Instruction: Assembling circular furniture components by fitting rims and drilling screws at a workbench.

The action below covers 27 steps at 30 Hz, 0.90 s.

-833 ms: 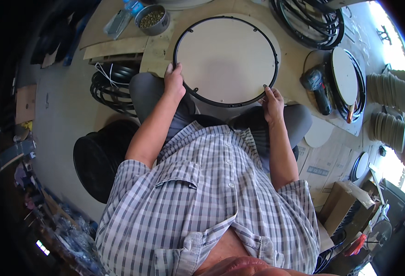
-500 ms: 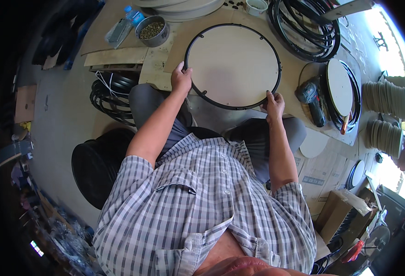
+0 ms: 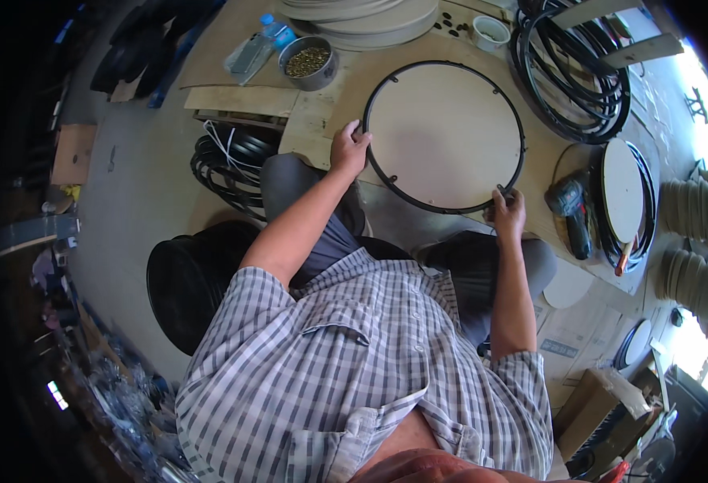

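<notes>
A round pale board (image 3: 446,129) sits inside a thin black ring frame (image 3: 524,137) with small black tabs along its inner side. It lies at the near edge of the worktable, in front of my knees. My left hand (image 3: 349,150) is closed on the ring's left edge, thumb uppermost. On the near right edge, my right hand (image 3: 507,212) grips the ring with its thumb on top, beside one of the tabs. The fingers beneath the rim are partly hidden in both hands.
A metal bowl (image 3: 312,81) of small brass-coloured pieces stands back left by a blue-capped bottle (image 3: 276,30). To the right are a cordless drill (image 3: 571,213), a smaller disc (image 3: 623,189) and black coils (image 3: 559,88). Stacked boards (image 3: 370,36) and a white tub (image 3: 491,34) sit behind.
The whole view has shifted, so the table and things on it appear farther right and lower. Both hands keep their hold on the framed board at about the same places.
</notes>
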{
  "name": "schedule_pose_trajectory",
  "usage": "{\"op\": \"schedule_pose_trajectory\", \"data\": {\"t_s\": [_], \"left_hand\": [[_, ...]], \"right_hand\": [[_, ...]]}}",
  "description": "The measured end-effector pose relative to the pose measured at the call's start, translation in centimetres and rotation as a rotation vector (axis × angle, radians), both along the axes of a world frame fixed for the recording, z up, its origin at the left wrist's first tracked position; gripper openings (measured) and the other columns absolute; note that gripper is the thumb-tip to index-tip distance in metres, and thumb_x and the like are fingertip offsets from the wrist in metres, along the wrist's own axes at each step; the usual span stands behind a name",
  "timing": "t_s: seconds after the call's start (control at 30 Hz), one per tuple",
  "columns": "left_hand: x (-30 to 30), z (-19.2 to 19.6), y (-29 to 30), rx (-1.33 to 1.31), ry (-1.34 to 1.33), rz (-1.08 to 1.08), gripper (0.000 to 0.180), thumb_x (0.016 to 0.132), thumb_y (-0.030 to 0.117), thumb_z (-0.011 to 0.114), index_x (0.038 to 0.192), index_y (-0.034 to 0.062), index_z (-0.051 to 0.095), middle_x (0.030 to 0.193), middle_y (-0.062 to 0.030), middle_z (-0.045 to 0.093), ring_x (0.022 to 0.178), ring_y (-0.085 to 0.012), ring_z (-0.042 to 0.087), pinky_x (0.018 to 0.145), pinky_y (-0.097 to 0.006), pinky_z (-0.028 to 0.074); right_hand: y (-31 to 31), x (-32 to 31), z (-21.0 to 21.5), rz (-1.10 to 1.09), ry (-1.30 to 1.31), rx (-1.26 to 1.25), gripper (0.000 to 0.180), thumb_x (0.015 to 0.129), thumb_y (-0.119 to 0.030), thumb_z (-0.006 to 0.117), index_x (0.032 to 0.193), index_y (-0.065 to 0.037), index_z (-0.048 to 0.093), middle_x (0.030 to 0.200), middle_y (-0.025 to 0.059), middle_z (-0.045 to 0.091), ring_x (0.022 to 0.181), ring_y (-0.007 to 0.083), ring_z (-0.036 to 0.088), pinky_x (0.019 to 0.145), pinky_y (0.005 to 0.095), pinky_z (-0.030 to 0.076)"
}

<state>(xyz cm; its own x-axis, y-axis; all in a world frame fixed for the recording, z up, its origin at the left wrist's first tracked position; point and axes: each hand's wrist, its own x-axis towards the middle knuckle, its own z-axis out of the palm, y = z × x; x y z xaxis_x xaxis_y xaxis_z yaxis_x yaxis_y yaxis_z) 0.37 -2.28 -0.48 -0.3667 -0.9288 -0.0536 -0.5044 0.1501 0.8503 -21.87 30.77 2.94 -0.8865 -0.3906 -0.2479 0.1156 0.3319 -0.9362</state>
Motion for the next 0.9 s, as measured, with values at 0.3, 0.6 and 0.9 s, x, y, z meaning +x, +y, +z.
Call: {"op": "schedule_pose_trajectory", "data": {"t_s": [0.3,0.6,0.9], "left_hand": [[-0.7,9.5,-18.9,-0.544,-0.298,-0.206,0.035,0.096,0.025,0.063,0.126,0.0073,0.066,0.119,-0.0157,0.071,0.111,-0.0312,0.067,0.095,-0.040,0.051],[-0.7,3.6,-31.9,-0.475,-0.641,-0.604,0.047,0.090,0.017,0.068,0.132,-0.0016,0.060,0.133,-0.0241,0.062,0.127,-0.0379,0.058,0.109,-0.040,0.044],[0.2,0.5,-31.4,-0.597,-0.350,-0.425,0.015,0.093,0.012,0.061,0.089,-0.0022,0.065,0.088,-0.0175,0.071,0.071,-0.0327,0.059,0.070,-0.040,0.049]], "right_hand": [[10.9,-6.5,9.0,-0.124,0.924,0.660,0.051,0.083,-0.019,0.075,0.130,-0.008,0.058,0.121,0.0158,0.061,0.117,0.0359,0.056,0.101,0.0452,0.044],[13.2,-11.5,8.1,0.103,0.703,1.126,0.089,0.077,-0.038,0.081,0.150,-0.008,0.040,0.139,0.0179,0.054,0.131,0.0371,0.049,0.109,0.0489,0.038],[12.1,-11.8,4.4,-0.023,0.734,0.925,0.061,0.072,-0.016,0.074,0.129,-0.012,0.055,0.113,0.0161,0.064,0.112,0.0361,0.058,0.096,0.0490,0.043]]}}
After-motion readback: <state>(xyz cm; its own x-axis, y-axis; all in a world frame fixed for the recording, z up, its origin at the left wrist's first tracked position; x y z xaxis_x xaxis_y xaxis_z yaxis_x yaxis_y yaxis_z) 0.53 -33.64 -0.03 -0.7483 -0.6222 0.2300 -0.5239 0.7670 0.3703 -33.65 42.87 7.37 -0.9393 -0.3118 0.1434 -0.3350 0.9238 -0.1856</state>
